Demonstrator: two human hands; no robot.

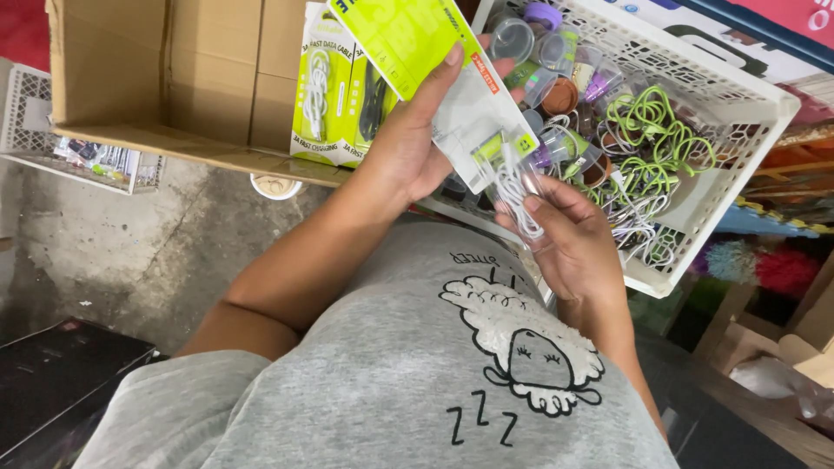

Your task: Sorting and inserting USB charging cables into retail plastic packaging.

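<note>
1. The left hand (408, 148) is gripping a lime-green and white packaging card (434, 61), thumb laid up along its face, fingers hidden behind, holding it over the gap between the cardboard box (174, 78) and the white plastic basket (747, 95).
2. The right hand (578, 247) is cupping a coiled white charging cable (519, 195) in its clear blister, thumb pressing on top, right at the card's lower edge.
3. Looks like the step is seating the cable and blister onto the card. I'd guess lining up the edges needs care.
4. The box is holding finished green packs (323, 87); the basket is holding loose green cables (656, 130).
</note>
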